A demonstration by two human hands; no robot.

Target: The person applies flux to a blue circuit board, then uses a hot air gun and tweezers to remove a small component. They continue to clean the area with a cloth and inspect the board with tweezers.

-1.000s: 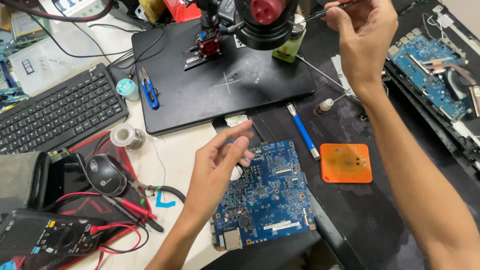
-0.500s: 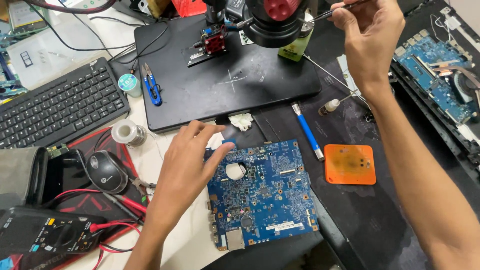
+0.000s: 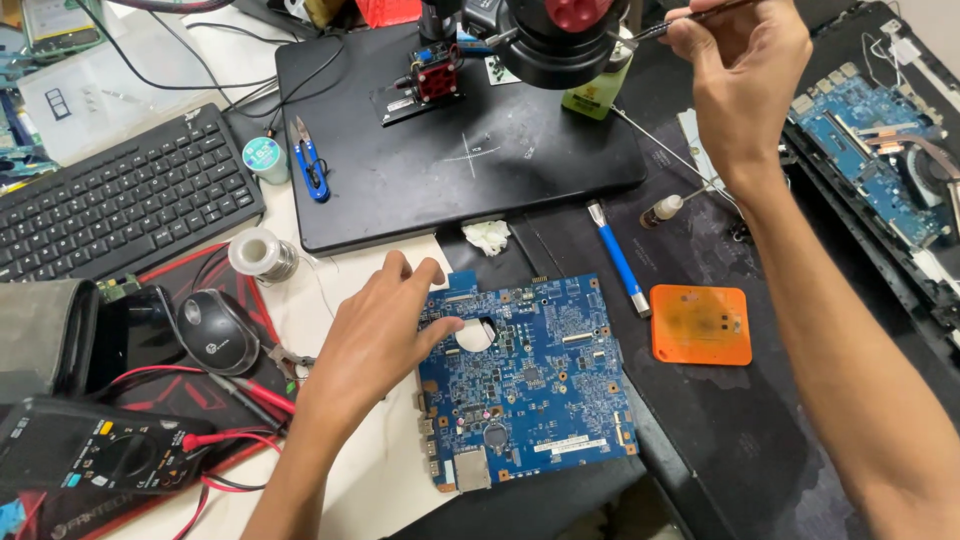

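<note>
A blue circuit board [image 3: 530, 375] lies flat on the desk in front of me. My left hand [image 3: 385, 335] rests at its left edge, fingers apart and lightly touching the board near a round cutout. My right hand [image 3: 745, 75] is raised at the top right, closed around a thin dark soldering tool [image 3: 690, 18] whose tip points left toward the black microscope head [image 3: 560, 35]. Below the microscope lies a black work mat [image 3: 450, 170] with a small red clamp [image 3: 435, 75] on it.
A black keyboard [image 3: 110, 205], mouse [image 3: 215, 330], solder spool [image 3: 258, 252] and multimeter [image 3: 90, 450] with red leads crowd the left. A blue pen-like tool [image 3: 618, 258], an orange square pad [image 3: 700, 323], a white wad [image 3: 487, 236] and an opened laptop chassis [image 3: 880, 150] lie to the right.
My left hand dropped from above the board's top left corner onto its left edge and spread its fingers. The right hand kept the tool up near the microscope.
</note>
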